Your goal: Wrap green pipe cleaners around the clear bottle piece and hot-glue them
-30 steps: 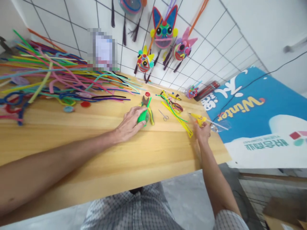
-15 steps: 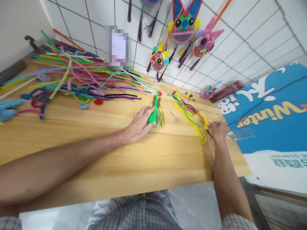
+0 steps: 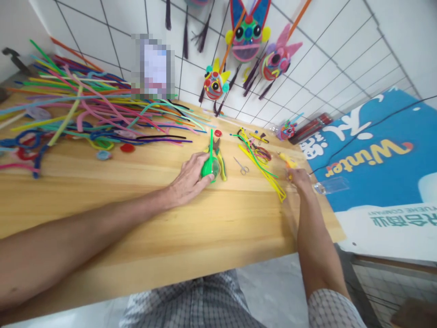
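My left hand (image 3: 191, 176) is closed around a green rounded piece (image 3: 206, 169) with a clear, see-through side. A green fuzzy stem (image 3: 211, 142) stands upright from it. Just behind lie pliers with yellow-green handles (image 3: 221, 166), partly covered by the held piece. At the right of the table, my right hand (image 3: 300, 178) grips a yellow glue gun (image 3: 288, 162), its nozzle pointing away and to the left. The fingers hide most of its handle. Small scissors (image 3: 243, 167) and bent yellow pipe cleaners (image 3: 264, 174) lie between my hands.
A large heap of coloured pipe cleaners (image 3: 112, 107) covers the back left. Decorated masks (image 3: 248, 34) with tassels hang on the tiled wall. A red disc (image 3: 127, 148) lies near the heap. At the right are a clear plastic container (image 3: 332, 185) and a blue printed board (image 3: 372, 150).
My right hand has closed around the glue gun's handle, where earlier its fingers were at the gun's rear end. The left hand keeps its hold. The whole view has shifted slightly.
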The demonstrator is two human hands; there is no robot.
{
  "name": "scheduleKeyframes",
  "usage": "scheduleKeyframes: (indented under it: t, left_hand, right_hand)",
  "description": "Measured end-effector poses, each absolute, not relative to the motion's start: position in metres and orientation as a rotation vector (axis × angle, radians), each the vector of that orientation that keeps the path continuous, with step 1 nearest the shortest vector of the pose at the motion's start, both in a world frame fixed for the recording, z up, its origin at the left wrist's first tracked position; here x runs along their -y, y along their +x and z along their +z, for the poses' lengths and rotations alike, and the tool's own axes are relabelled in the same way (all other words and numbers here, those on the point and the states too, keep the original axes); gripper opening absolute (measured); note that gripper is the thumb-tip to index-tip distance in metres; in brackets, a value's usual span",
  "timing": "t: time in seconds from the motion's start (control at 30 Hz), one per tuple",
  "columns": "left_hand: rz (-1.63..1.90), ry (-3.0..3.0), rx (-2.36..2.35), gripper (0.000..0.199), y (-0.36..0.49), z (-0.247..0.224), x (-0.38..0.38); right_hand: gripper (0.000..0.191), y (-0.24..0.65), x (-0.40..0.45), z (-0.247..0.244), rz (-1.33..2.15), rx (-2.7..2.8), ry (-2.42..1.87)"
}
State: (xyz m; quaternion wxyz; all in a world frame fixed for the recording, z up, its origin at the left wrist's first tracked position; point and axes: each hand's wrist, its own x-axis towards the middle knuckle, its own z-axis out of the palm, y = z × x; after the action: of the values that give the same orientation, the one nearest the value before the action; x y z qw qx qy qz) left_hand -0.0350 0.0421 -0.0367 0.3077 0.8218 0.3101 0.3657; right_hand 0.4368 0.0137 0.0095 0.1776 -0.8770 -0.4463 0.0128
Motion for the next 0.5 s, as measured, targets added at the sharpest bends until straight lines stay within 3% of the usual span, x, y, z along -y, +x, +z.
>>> scheduleKeyframes:
  t: [0.1, 0.23, 0.5]
  left_hand:
    - [0.972, 2.165, -0.815, 0.055, -0.035, -0.037, -0.042]
    - [1.003, 2.151, -0.819, 0.057, -0.034, -0.039, -0.042]
    - [0.978, 2.179, -0.839, 0.056, -0.035, -0.038, -0.041]
  right_hand:
    - [0.019, 0.425, -0.003, 0.025, 0.111, 1.187, -2.198]
    - [0.040, 0.385, 0.008, 0.050, 0.422, 1.112, -1.702]
    - [0.034, 0.263, 0.002, 0.066, 0.937, 1.377, -1.577]
